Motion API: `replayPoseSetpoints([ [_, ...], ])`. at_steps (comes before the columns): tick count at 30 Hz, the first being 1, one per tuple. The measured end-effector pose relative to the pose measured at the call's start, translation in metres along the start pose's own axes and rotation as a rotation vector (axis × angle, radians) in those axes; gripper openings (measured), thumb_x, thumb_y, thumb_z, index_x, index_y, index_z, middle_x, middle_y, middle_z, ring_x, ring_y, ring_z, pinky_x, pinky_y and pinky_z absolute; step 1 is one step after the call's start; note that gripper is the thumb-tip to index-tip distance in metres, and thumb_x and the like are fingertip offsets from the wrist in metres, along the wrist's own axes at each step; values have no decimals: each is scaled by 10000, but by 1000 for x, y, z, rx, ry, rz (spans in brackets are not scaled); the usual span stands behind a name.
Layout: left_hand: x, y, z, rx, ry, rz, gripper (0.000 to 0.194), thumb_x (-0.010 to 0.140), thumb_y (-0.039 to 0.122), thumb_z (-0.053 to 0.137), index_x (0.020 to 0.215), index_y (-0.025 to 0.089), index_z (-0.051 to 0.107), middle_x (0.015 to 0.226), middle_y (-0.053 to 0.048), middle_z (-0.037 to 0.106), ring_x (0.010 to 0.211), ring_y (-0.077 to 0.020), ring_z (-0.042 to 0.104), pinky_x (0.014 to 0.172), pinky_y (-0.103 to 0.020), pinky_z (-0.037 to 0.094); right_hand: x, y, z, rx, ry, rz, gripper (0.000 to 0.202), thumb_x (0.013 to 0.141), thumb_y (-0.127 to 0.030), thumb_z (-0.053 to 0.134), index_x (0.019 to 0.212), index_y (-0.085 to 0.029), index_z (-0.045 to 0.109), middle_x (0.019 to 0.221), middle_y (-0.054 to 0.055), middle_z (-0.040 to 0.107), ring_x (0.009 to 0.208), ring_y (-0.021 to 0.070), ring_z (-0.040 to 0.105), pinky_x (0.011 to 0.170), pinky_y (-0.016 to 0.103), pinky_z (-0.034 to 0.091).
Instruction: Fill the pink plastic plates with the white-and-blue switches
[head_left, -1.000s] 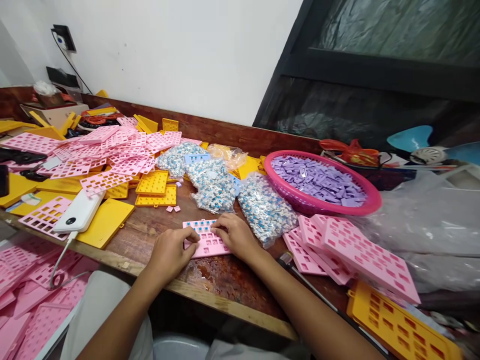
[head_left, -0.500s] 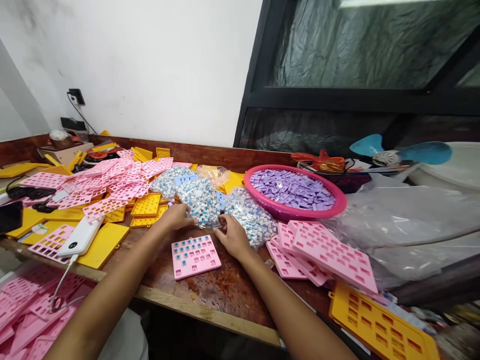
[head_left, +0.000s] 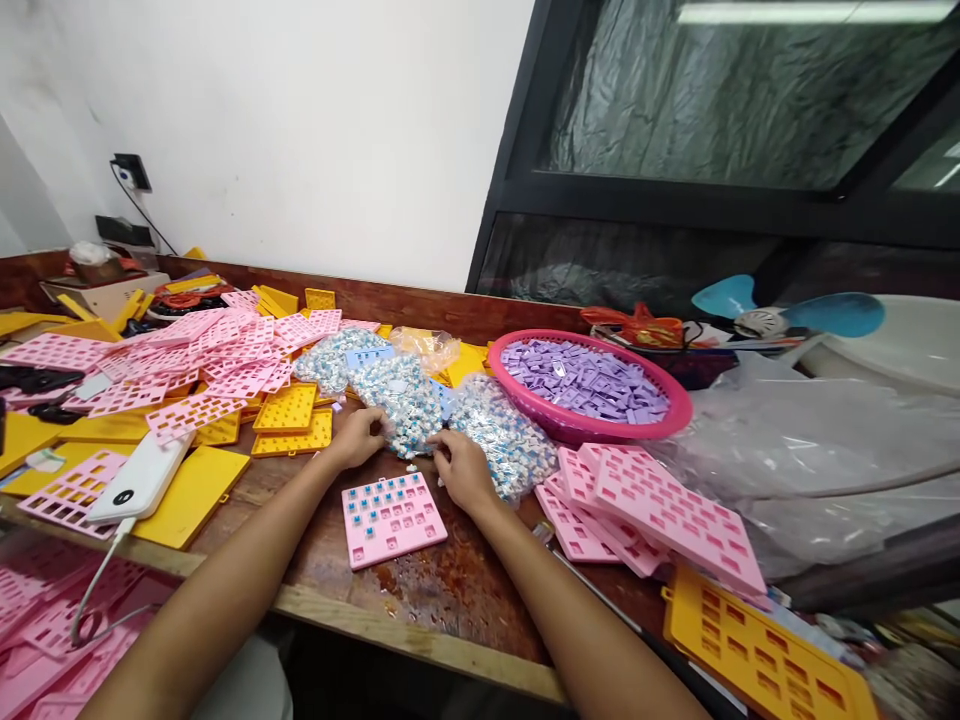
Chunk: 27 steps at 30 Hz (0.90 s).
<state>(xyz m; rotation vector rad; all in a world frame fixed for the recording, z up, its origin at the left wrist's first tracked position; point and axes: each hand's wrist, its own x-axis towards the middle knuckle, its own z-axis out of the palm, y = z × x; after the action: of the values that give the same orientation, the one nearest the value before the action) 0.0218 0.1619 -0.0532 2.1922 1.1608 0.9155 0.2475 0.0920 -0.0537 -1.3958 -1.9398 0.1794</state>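
Note:
A clear bag of white and blue keyboard switches (head_left: 401, 405) lies on the table in front of me. My left hand (head_left: 360, 437) is closed at its left edge, fingers curled against the plastic. On the right, my right hand (head_left: 465, 470) has its thumb and fingertips bent in at the bag's lower right edge. Just nearer to me, between my forearms, a pink plate (head_left: 405, 530) with square slots lies flat. Blue-topped switches fill its upper rows; several lower slots show bare. One loose switch (head_left: 411, 467) rests between plate and bag.
A second bag of switches (head_left: 499, 440) touches my right hand's far side. Behind it stands a pink basket (head_left: 679, 405) of purple pieces. Pink plates (head_left: 667, 510) are stacked at right. Pink and yellow plates (head_left: 289, 410) and a white power bank (head_left: 142, 480) lie at left.
The view has shifted slightly. Both hands stay at the bag's edges with only small finger movements. A loose switch now shows between the bag and the pink plate.

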Motion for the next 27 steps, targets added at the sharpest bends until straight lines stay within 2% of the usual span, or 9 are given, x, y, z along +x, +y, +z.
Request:
replayPoseSetpoints([
  [3,1,3,-1,-10,22,-36,99,710,91,614,787,151,607,821,-21,695,791,-167,646,726,-260,500,-2,-1,1,-5,19,-27,221,817,-31,526,820,-196,673,896,48,652,888,203,615,832,316,469],
  [6,-2,5,-8,53,56,-91,98,708,125,645,792,164,613,822,-28,695,795,-182,638,737,-278,487,-4,-1,3,4,74,23,199,841,-126,577,1020,-184,645,1014,81,635,936,230,605,846,355,494],
  [10,-6,10,-14,135,27,-145,156,701,232,727,788,179,609,762,-30,675,745,-200,622,706,-289,459,-4,1,6,30,37,59,403,873,-216,605,1269,-170,551,1150,117,627,958,241,609,883,400,506],
  [12,-6,14,-12,148,-4,-144,129,727,233,709,781,181,604,749,-34,673,742,-206,625,698,-289,455,-2,1,7,37,14,44,328,872,-177,583,1200,-169,594,1120,113,645,966,245,614,902,411,499],
  [14,-5,17,-8,147,-19,-129,94,758,191,664,833,180,609,790,-38,686,776,-208,634,710,-287,460,-1,2,7,72,17,13,205,847,-111,557,1014,-187,647,1060,92,667,985,244,621,917,406,493],
  [16,-3,19,-5,133,-34,-117,125,778,156,626,900,180,612,836,-32,699,808,-200,645,725,-276,471,0,1,6,132,32,-29,209,812,-42,520,850,-202,648,1020,72,683,1004,236,629,934,394,488],
  [21,-1,13,-17,107,-91,-139,151,785,124,602,929,170,613,905,-31,719,840,-173,667,732,-240,487,-2,-5,-3,197,145,-59,255,818,-24,534,913,-202,689,995,69,680,972,231,632,892,372,503],
  [23,-3,11,-29,121,-116,-167,171,755,132,629,921,171,623,889,-43,721,815,-182,664,703,-244,481,-5,-8,-7,160,100,-107,282,834,-21,540,935,-213,720,994,64,670,977,228,625,889,362,502],
  [27,-12,13,-55,97,-296,-175,227,666,168,690,892,183,675,833,-20,724,721,-174,658,618,-227,462,-7,-10,-12,65,-177,-245,372,876,-29,558,1090,-262,754,1083,54,666,999,206,632,892,330,502],
])
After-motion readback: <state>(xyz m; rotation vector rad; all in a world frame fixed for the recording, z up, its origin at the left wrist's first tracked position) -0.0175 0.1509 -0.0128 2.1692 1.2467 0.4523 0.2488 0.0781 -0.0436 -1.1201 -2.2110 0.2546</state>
